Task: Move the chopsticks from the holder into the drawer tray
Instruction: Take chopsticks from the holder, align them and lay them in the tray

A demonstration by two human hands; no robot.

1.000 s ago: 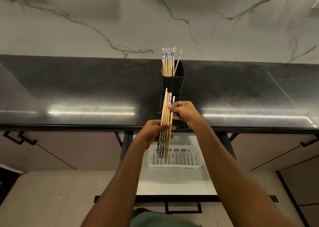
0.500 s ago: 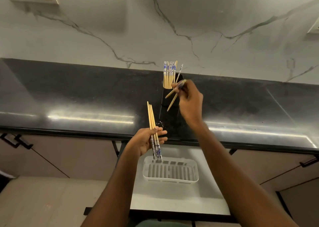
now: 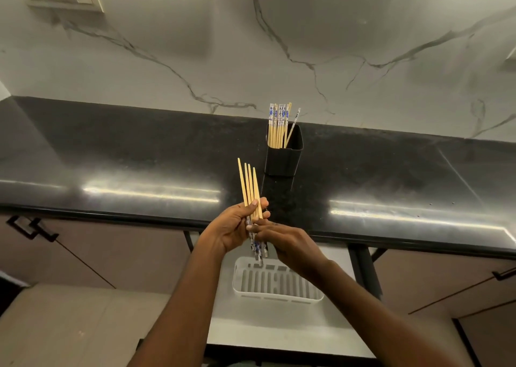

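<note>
Head view first: I see the black counter [image 3: 139, 154], then the open drawer [image 3: 279, 327] below it with the white tray [image 3: 279, 294] lying bare; the black holder [image 3: 284, 157] keeps most chopsticks [image 3: 277, 123] upright; my left hand [image 3: 231, 229] is clenched round a small bundle [image 3: 248, 182] above the tray; my right hand [image 3: 287, 243] seems to pinch its patterned ends, though that part is blurred. I judge this the gathering step; next, lowering the bundle flat into the tray.
</note>
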